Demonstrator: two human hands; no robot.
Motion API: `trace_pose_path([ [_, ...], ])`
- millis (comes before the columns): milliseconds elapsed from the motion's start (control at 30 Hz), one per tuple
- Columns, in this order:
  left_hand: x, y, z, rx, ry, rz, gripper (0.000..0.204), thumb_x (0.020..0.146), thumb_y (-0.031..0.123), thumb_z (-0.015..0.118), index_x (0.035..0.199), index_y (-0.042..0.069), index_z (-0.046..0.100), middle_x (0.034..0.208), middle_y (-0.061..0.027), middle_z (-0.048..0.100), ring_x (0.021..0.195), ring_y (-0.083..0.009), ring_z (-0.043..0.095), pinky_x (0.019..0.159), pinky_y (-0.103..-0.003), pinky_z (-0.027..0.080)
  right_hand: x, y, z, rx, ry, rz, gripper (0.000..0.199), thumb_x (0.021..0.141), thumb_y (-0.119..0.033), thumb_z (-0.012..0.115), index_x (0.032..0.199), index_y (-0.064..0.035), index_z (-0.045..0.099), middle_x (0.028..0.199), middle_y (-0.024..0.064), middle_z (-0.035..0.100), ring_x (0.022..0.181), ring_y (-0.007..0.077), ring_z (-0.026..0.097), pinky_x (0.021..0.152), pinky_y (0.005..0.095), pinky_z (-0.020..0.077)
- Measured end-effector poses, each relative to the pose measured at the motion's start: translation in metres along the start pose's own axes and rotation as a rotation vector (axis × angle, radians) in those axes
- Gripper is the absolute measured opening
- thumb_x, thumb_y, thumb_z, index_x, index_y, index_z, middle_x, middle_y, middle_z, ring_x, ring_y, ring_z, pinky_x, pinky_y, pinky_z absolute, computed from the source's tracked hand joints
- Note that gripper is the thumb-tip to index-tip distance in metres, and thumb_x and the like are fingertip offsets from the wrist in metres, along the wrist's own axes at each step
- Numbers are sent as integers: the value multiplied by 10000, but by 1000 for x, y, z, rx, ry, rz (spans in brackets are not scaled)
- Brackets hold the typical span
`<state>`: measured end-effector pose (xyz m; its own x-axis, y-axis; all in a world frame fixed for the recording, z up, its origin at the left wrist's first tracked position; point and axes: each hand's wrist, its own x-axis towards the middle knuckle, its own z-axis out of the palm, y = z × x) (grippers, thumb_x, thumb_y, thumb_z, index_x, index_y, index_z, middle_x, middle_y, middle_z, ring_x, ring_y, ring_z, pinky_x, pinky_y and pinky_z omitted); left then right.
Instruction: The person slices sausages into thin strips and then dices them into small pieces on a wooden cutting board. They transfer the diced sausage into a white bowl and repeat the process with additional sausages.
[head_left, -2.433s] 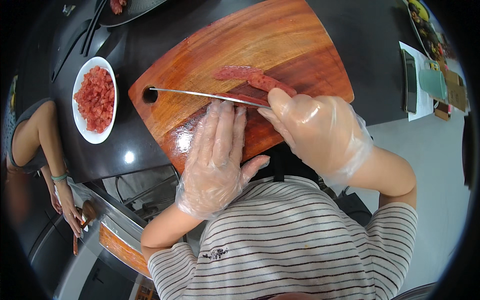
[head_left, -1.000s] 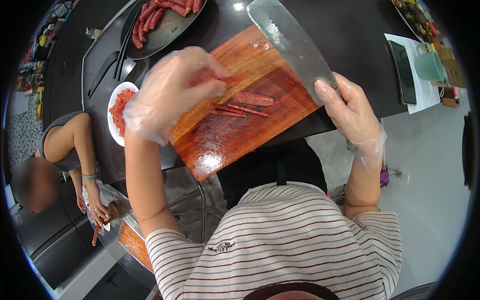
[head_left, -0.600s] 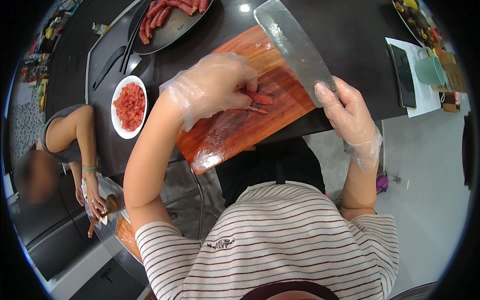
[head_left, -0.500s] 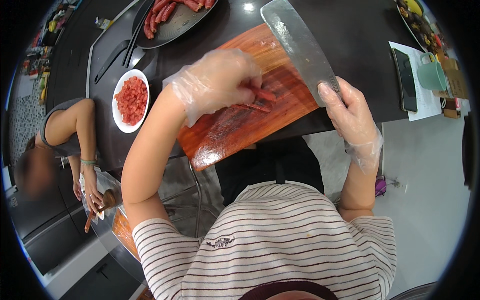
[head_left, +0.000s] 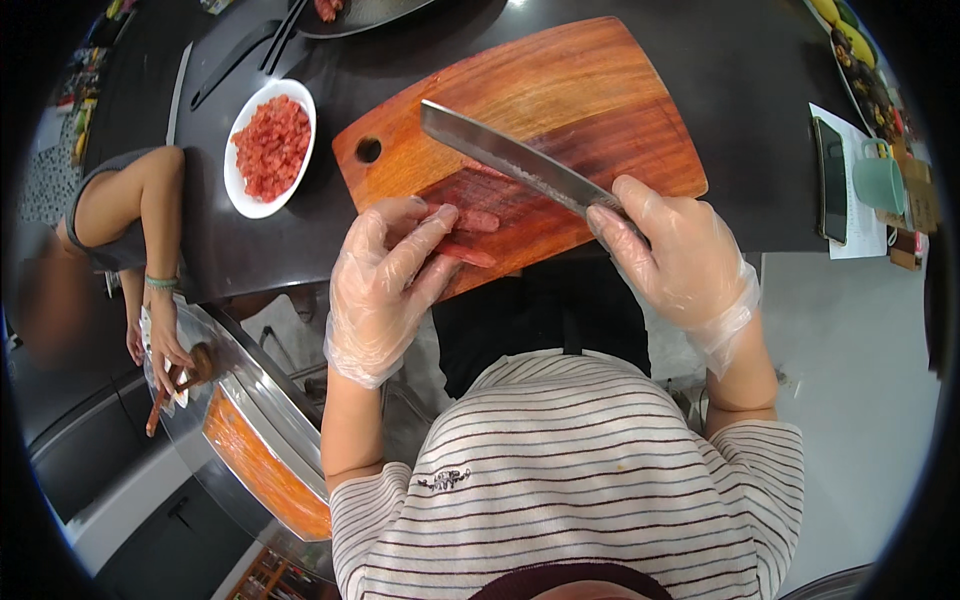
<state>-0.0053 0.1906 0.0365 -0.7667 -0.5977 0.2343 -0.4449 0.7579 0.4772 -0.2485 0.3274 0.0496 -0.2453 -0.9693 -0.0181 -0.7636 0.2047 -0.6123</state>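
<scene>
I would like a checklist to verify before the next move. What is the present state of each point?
1. Right grip closed around the knife: ok.
2. Left grip apart from the knife: ok, it is at the meat slices.
3. Plastic glove worn on each side: ok.
4. Knife lifted off the cutting board: cannot tell.
5. White bowl apart from the cutting board: ok.
6. Cutting board steady on the dark table: cannot tell.

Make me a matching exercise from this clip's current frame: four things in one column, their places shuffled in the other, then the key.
1. cleaver
2. white bowl
3. green mug
4. red slices

A. just right of the phone
B. lying on the cutting board, by the left hand
C. held in the right hand
D. left of the board, holding diced red pieces

Pairs: 1-C, 2-D, 3-A, 4-B
</scene>
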Motion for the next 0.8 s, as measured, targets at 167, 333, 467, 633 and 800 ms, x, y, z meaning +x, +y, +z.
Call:
trace_pose_path([
  [167,-17,-6,-3,-20,33,-5,389,736,37,859,1111,93,773,1173,-115,657,1049,-298,676,883,-390,562,0,-17,5,-111,-52,-29,249,1023,-267,647,908,-52,591,678,174,661,615,396,660,548,474,521],
  [333,-19,-7,-6,79,53,94,394,760,-22,790,1137,84,744,1154,-122,653,1032,-321,663,869,-419,562,-2,-29,12,-234,-54,-93,241,1006,-255,674,904,-59,576,659,148,649,573,363,656,505,445,508],
  [467,-17,6,2,69,58,116,391,802,7,783,1190,23,736,1220,-148,675,1115,-346,677,950,-434,559,0,-30,18,-279,-32,-158,266,976,-253,721,891,-60,557,653,137,632,567,360,643,489,442,480],
  [633,-27,10,15,101,-7,112,544,824,146,838,1308,-40,672,1295,-192,638,1240,-384,626,1049,-455,525,5,-29,18,-363,-42,-206,281,968,-263,731,884,-65,549,624,113,617,546,329,652,467,420,493],
  [800,-30,7,23,103,3,106,599,826,202,849,1339,-38,654,1318,-191,625,1280,-389,598,1075,-467,509,8,-28,17,-397,-104,-205,295,983,-278,710,874,-68,535,605,109,606,537,323,654,461,417,503],
])
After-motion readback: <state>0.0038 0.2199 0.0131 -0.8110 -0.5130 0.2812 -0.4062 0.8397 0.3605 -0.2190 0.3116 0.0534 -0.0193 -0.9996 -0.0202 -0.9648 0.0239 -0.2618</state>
